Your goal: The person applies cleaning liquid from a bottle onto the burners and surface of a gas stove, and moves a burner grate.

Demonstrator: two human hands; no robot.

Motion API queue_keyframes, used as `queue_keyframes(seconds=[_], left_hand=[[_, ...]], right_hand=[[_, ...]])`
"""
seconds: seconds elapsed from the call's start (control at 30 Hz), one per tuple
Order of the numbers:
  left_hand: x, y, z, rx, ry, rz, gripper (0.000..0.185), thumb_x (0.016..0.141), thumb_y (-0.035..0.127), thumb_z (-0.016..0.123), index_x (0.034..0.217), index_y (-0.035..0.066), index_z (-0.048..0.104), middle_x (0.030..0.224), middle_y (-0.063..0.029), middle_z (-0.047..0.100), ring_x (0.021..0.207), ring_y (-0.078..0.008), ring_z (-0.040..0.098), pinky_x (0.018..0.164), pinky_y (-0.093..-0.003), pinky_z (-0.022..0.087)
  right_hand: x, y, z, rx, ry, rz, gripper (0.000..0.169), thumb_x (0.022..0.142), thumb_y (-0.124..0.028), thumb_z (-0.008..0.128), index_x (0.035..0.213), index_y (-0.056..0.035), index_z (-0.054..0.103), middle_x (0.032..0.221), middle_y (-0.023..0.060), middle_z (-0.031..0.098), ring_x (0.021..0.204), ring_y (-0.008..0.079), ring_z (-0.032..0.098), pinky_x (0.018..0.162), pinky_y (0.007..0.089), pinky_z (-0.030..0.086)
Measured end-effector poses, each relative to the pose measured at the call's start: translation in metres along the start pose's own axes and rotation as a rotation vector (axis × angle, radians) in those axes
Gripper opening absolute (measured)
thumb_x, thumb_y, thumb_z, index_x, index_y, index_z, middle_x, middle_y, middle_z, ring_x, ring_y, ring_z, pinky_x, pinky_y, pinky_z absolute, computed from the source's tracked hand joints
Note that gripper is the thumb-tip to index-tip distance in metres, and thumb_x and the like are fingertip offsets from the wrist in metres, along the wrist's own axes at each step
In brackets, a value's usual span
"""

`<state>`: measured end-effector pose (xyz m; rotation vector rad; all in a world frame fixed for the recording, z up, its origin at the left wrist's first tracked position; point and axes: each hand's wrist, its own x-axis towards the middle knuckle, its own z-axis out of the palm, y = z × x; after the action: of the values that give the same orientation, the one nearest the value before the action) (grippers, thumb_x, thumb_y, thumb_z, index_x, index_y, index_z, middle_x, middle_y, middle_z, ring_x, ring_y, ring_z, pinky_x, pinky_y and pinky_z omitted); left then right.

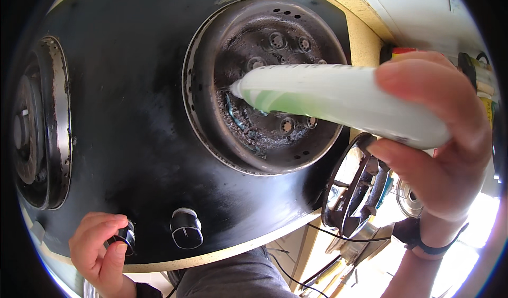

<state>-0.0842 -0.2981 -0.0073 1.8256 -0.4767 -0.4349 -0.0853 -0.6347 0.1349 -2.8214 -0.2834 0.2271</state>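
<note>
In my right hand [444, 139] is a white plastic squeeze bottle [317, 91] with a green pattern, tipped so its nozzle points down into a burner bowl. That round metal burner bowl [206, 111] of the gas hob has grimy, crusted residue and several small round fittings inside. A line of bluish-green liquid [235, 113] lies on the grime below the nozzle. My left hand [99, 244] has its thumb and fingers around a black control knob [126, 238] at the hob's front. A second knob [186, 227] with a silver rim stands to its right.
The black hob top [131, 99] sits in a speckled yellowish worktop [363, 52]. Another burner [43, 123] is at the far left. A dark metal pan support [349, 191] leans beside the hob's right edge. A black cable [345, 238] runs below it.
</note>
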Motion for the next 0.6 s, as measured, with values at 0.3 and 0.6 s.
queue_keyframes(seconds=[0.3,0.6], left_hand=[[-0.008,-0.005,-0.009,-0.044,0.060,-0.040,0.022,0.077,0.011,0.055,0.096,-0.001,0.055,0.087,-0.0150,0.058,0.076,-0.0199,0.054,0.058,-0.0252,0.045],[-0.010,-0.008,-0.013,-0.071,0.124,-0.111,0.022,0.079,0.012,0.054,0.096,-0.001,0.055,0.087,-0.0154,0.057,0.076,-0.0196,0.052,0.053,-0.0235,0.045]], right_hand=[[0.013,-0.016,0.000,-0.079,-0.027,0.094,0.051,0.053,0.004,0.058,0.104,-0.0008,0.055,0.096,0.0141,0.057,0.091,0.0251,0.055,0.082,0.0333,0.043],[0.015,-0.028,0.002,-0.011,0.048,0.240,0.054,0.052,-0.008,0.057,0.105,0.0000,0.053,0.099,0.0122,0.055,0.084,0.0195,0.055,0.072,0.0295,0.045]])
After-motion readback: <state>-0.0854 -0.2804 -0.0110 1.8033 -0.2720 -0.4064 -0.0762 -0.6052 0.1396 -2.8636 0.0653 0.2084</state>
